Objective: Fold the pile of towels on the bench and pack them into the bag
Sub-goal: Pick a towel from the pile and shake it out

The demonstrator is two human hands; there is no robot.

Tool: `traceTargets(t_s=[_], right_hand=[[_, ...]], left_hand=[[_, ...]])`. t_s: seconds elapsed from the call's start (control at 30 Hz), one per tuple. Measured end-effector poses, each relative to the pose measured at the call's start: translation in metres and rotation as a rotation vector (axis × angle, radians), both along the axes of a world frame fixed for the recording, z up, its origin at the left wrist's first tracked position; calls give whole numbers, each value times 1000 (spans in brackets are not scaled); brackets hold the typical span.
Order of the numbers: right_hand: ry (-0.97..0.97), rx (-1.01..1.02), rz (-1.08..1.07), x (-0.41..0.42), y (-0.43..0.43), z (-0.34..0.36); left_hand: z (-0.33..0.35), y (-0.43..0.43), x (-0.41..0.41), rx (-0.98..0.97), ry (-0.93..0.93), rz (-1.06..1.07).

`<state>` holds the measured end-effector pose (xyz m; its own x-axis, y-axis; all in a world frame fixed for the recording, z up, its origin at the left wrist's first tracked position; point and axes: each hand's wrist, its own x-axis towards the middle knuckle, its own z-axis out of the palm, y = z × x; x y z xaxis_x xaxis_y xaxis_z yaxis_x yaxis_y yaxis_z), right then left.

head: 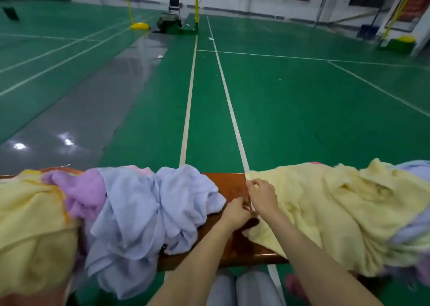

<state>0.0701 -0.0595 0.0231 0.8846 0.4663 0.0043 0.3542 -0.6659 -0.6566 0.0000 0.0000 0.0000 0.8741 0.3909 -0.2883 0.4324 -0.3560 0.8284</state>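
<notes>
A brown wooden bench [230, 184] runs across the bottom of the view, covered with loose towels. A pale yellow towel [314, 208] lies spread on its right half. My right hand [261, 196] pinches the left edge of that towel, fingers curled on the hem. My left hand [236, 212] grips the same edge just below, close against the right hand. Left of the hands sits a crumpled light blue towel [149, 212], then a lilac towel [81, 191] and another yellow towel [30, 226]. No bag is in view.
More lavender and pink cloth [414, 231] bunches at the far right end of the bench. Beyond the bench stretches a green court floor [302, 110] with white lines. Yellow net posts [196, 3] and a chair [174, 2] stand far back. My knees [242, 289] show below the bench.
</notes>
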Motion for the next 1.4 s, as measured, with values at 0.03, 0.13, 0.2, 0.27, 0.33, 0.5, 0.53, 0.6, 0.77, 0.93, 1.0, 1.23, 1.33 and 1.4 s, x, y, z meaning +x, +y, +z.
traceTargets(t_s=[0.03,0.13,0.2,0.27,0.33,0.5,0.53,0.6,0.77,0.93,1.0,1.23,1.33,1.4], right_hand=[[15,-7,-11,-3,-6,-1],[68,-58,-11,-9,-24,-9],[112,-72,22,-10,-35,-13],[143,-59,62,-8,-45,-11],[197,-17,106,-5,-54,-12],[321,119,189,-7,-65,-11],[327,134,208,-12,-65,-11],[310,157,249,-18,-64,-13],[274,220,300,-32,-61,1],[193,208,352,-33,-73,10],[78,81,415,-32,-85,16],[-650,104,266,-13,-116,20],[-808,91,199,-11,-117,31],[-844,95,152,-9,-119,34]], left_hand=[[0,-4,-2,20,12,-21],[1,-15,-5,34,69,-7],[-1,-20,-7,51,102,-26],[1,-22,-10,73,133,-78],[2,-18,-12,71,122,-85],[18,-5,-16,98,-22,49],[23,-4,-17,81,-64,55],[33,-4,-20,46,-129,67],[49,6,-26,49,-204,109],[74,16,-32,7,-313,150],[87,23,-35,-16,-341,173],[156,57,-47,78,-406,220],[185,73,-59,83,-464,280],[199,83,-70,84,-496,318]])
